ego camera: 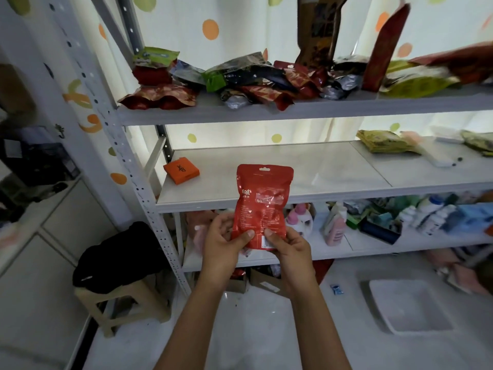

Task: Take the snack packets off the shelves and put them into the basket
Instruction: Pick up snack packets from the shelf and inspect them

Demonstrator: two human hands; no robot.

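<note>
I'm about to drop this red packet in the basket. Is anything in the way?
Nothing visible. Both hands, left and right, hold the red packet upright; the white basket sits on the floor down to the right, open floor between.

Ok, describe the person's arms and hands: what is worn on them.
Both forearms are bare up to the frame's bottom edge: no sleeves show. The left hand and right hand wear no gloves, and no rings, watch or bracelet are visible. Fingernails look short and unpainted.
</note>
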